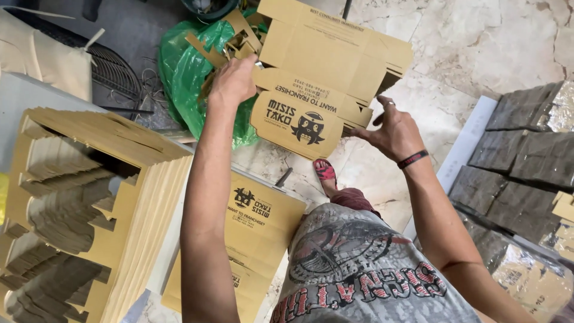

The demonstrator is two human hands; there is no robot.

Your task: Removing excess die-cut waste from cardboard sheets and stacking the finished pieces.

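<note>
I hold a flat die-cut brown cardboard box blank (326, 66) with black print out in front of me, above the floor. My left hand (233, 81) grips its left edge near a folded flap. My right hand (394, 128) holds the lower right flaps, fingers spread; a ring and a dark wristband show on it. Behind the blank's left side, cardboard offcuts (230, 42) stick out of a green plastic bag (179, 72).
A tall stack of unfolded brown blanks (89, 209) stands at my left. Another printed blank (257, 233) lies by my knee. Plastic-wrapped bundles (520, 155) are piled at the right. The floor is marble tile (454, 48); my foot in a red sandal (326, 171) rests on it.
</note>
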